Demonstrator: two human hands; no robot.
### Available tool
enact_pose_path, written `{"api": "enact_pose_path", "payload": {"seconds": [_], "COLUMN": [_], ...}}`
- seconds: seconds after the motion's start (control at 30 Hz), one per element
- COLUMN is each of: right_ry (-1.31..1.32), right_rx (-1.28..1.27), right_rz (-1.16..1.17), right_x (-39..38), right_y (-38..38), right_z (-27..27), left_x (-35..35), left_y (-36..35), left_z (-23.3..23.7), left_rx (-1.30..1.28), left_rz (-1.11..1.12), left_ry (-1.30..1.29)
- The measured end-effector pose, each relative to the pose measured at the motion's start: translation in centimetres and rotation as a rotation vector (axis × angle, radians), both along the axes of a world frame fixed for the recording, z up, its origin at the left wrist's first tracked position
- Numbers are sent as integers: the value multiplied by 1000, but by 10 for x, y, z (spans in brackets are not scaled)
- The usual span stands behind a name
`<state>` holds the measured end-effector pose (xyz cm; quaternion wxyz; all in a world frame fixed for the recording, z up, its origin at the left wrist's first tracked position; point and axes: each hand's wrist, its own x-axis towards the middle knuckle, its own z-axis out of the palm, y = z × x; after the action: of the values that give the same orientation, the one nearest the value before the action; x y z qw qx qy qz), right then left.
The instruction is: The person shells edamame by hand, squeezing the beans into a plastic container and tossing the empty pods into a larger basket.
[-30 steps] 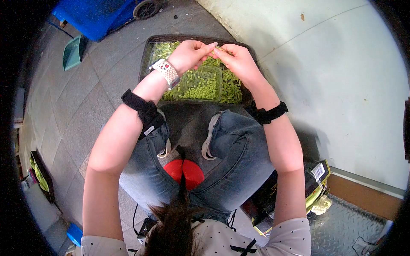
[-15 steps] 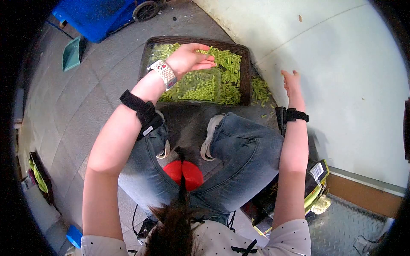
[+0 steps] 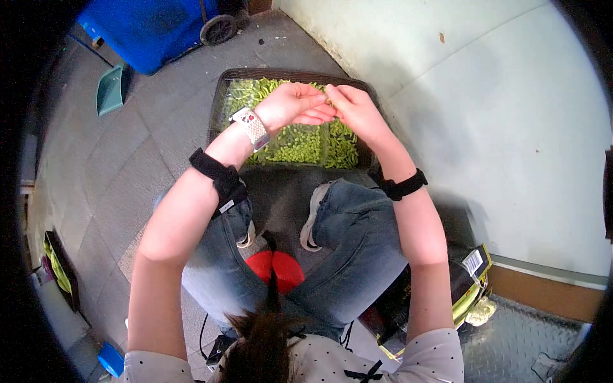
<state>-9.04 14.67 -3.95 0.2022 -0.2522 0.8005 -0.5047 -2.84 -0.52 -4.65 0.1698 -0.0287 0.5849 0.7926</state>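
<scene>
Over a dark woven tray (image 3: 220,82) of green bean pods (image 3: 246,92), my two hands meet at the fingertips. My left hand (image 3: 299,105) comes from the left with its fingers curled and pinched together. From the right, my right hand (image 3: 359,113) pinches against it. A speck of green shows between the fingertips, but whether it is a held pod or the pods behind cannot be made out. Below the hands, a clear plastic container (image 3: 299,145) inside the tray holds shelled green beans. More pods (image 3: 343,145) lie to its right.
A white wall panel (image 3: 504,127) rises on the right. A blue wheeled bin (image 3: 153,32) and a green dustpan (image 3: 110,89) stand at the back left. My knees flank a red object (image 3: 287,271) on the floor. A black bag (image 3: 469,271) sits by my right elbow.
My right hand has swung left from beside the wall to meet my left hand over the tray. My left hand has shifted slightly, its fingers now closed in more.
</scene>
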Motion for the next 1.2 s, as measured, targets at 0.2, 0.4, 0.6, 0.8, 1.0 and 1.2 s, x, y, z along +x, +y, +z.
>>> {"api": "enact_pose_path", "payload": {"seconds": [0.2,0.4,0.6,0.8,1.0,1.2], "right_ry": [133,375,1079,1499,1409,688], "right_rx": [-32,-37,8,66,25,-87], "right_rz": [41,22,136,278,138,17], "right_x": [-2,14,22,28,32,31], "right_y": [-14,-22,-16,-7,0,-2], "right_z": [-2,13,27,31,37,23], "left_x": [4,7,11,17,23,17], "left_y": [-7,-5,-5,-16,-4,-9], "left_z": [-4,11,24,26,44,30], "left_rx": [-140,66,77,311,234,-200], "left_rz": [104,132,108,-240,-24,89], "left_ry": [10,-29,-81,-266,-156,301]}}
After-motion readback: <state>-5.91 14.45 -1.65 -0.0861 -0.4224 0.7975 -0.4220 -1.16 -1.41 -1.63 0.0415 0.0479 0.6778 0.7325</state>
